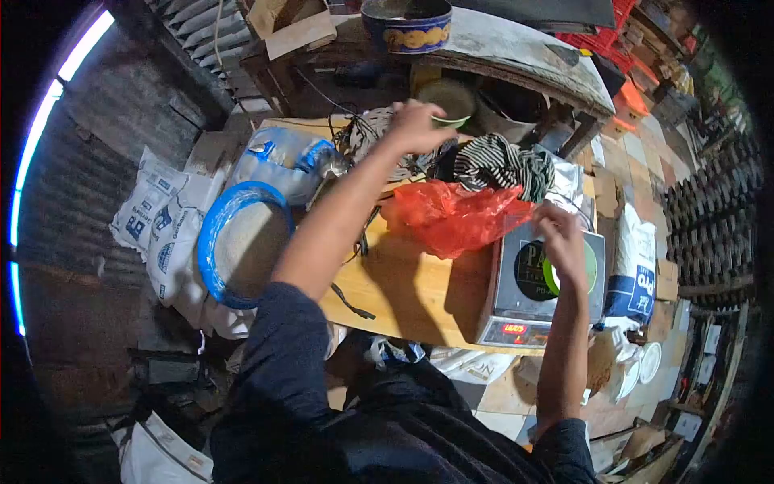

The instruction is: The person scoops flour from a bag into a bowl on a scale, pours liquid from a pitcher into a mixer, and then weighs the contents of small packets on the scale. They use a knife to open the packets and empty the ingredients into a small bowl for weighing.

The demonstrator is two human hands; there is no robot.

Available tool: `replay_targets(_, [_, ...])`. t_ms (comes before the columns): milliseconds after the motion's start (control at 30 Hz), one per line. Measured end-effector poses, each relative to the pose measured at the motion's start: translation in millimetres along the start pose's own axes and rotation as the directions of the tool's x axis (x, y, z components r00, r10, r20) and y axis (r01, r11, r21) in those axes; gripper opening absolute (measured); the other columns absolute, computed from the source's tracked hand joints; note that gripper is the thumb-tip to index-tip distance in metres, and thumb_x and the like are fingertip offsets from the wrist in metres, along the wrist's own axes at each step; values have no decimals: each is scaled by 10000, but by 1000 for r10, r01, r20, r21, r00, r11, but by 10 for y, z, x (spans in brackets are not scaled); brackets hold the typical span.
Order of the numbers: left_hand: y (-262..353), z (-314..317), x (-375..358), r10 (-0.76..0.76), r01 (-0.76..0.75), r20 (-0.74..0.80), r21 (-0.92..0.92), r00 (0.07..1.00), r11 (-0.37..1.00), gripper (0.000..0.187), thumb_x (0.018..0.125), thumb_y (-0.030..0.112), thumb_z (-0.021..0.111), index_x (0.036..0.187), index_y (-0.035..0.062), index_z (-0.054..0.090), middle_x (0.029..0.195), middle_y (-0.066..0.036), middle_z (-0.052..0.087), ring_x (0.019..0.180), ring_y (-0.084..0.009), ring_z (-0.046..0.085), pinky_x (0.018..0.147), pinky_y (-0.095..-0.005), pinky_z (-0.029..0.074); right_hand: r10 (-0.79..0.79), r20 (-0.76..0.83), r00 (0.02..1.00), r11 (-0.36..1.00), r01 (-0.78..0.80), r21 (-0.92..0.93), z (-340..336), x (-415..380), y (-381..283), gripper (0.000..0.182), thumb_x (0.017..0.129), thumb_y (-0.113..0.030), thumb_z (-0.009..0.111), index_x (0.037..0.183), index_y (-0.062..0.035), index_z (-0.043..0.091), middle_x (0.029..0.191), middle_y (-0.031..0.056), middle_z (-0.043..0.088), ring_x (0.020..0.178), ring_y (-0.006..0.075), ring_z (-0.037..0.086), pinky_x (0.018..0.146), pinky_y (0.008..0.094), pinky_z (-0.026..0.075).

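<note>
My left hand (pixel 413 127) reaches across the table, its fingers closed at the rim of a green bowl (pixel 448 98). A red plastic bag (pixel 455 219) lies crumpled on the wooden table, and its right edge runs up to the curled fingers of my right hand (pixel 559 240). That hand is above a digital scale (pixel 516 302) with a lit red display. A bright green round shape shows on the scale plate, partly hidden by my right wrist. Just behind the bag is a striped black-and-white cloth (pixel 501 164).
Left on the table are a blue-rimmed tub (pixel 211 258) of pale material and a clear plastic-wrapped pack (pixel 278 165). White sacks (pixel 153 210) stand beyond. Behind, a bench (pixel 516 48) carries a blue decorated pot (pixel 407 34). Another sack (pixel 634 266) stands right of the scale.
</note>
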State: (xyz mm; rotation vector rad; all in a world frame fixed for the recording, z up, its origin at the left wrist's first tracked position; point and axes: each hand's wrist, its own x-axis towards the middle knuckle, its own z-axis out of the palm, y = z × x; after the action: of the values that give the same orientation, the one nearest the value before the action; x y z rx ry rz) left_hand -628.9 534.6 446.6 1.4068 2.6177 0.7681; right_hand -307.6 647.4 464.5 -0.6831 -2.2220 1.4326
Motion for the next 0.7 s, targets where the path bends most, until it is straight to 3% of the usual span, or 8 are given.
replay_targets(100, [-357,-426,-477,-18,13,-149,-36,989,999,477,752,440,732,1119,142,666,1137,-157,613,1159,-322,519,1018,-417,361,109,437,893,876,-294,383,588,-425,19,292,838,-43,528,1121,17,571,898,98,666,795,170,645,729,304,518])
replay_targets(133, [-505,-534,-622,32,-52,-215,-91,976,995,424,772,375,733,1105,122,664,1130,-143,617,1116,-301,545,990,-400,387,303,484,821,668,-545,507,855,-571,95,399,849,-55,554,1238,2,491,1005,131,649,833,199,647,747,330,518])
replay_targets(267, [-549,-1008,-1568,-90,-96,-380,-444,921,891,282,846,195,697,1085,56,640,1048,-93,648,955,-191,602,822,-301,466,575,44,817,588,-450,672,1690,-589,831,733,836,-73,624,1417,-46,177,1239,147,499,1089,241,547,879,399,478])
replay_targets(300, [-641,-1049,-1830,-127,-99,-443,-452,888,886,272,858,176,687,1089,44,632,1023,-80,657,919,-159,607,784,-275,468,387,-222,895,762,-175,623,1838,-469,1027,816,797,-127,689,1432,-15,189,1365,184,413,1233,270,454,999,442,402])
replay_targets(367, [-861,-1008,-2405,-275,-54,-458,-586,845,808,255,871,165,678,1085,38,622,975,-60,658,876,-138,604,758,-258,460,339,-455,823,940,-278,199,1926,-171,1228,950,739,-261,755,1475,-57,190,1439,243,339,1314,363,370,1080,450,327])
replay_targets(467, [-993,-857,-3201,-355,79,-446,-528,822,846,198,883,137,659,1047,33,618,936,-36,647,829,-104,584,724,-236,456,197,-397,896,920,-310,-241,2118,131,1000,1050,667,-387,792,1503,-148,204,1489,277,248,1366,444,258,1102,524,270])
replay_targets(600, [-992,-240,-4010,-423,180,-286,-606,860,775,209,869,137,656,1039,28,603,923,-41,631,821,-112,595,717,-256,477,209,95,973,828,-124,-547,2503,365,1048,1035,659,-426,788,1495,-200,222,1511,260,170,1359,465,230,1017,682,247])
replay_targets(700, [-994,127,-4160,-261,159,-193,-425,946,891,344,816,118,671,1131,31,563,1034,-120,610,955,-255,605,825,-380,489,195,-149,969,668,-242,-704,2727,153,617,1034,656,-418,792,1488,-193,222,1495,255,182,1332,465,252,1004,667,256])
